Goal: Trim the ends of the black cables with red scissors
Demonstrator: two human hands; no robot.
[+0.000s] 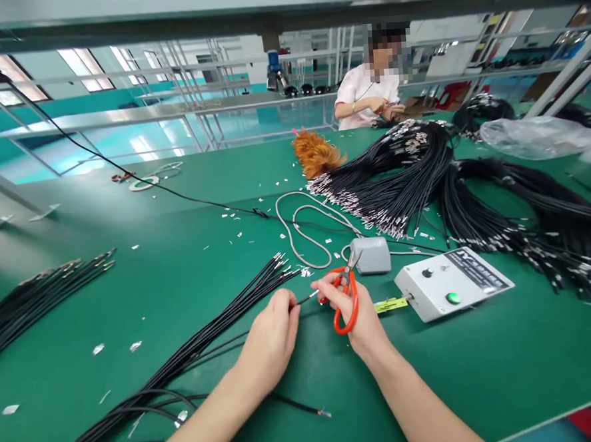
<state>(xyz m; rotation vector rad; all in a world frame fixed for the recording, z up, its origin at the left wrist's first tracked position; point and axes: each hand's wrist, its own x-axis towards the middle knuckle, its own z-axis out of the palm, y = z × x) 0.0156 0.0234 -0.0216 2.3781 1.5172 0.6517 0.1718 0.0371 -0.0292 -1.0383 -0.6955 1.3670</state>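
My left hand [273, 339] pinches a thin black cable [300, 302] near its metal-tipped end. My right hand [356, 314] holds orange-handled scissors [346, 296], blades pointing up and away, and its fingertips touch the cable's tip. Both hands hover over the green table [178, 268], just in front of a grey foot pedal [371, 254]. A bundle of black cables [197, 340] with metal terminals runs from the lower left up towards my hands.
A grey control box [452, 283] with a green button lies right of my hands. Large heaps of black cables [474, 197] cover the right side. Another cable bundle [34, 297] lies at left. A person [368, 93] works at the far side near an orange duster [316, 154].
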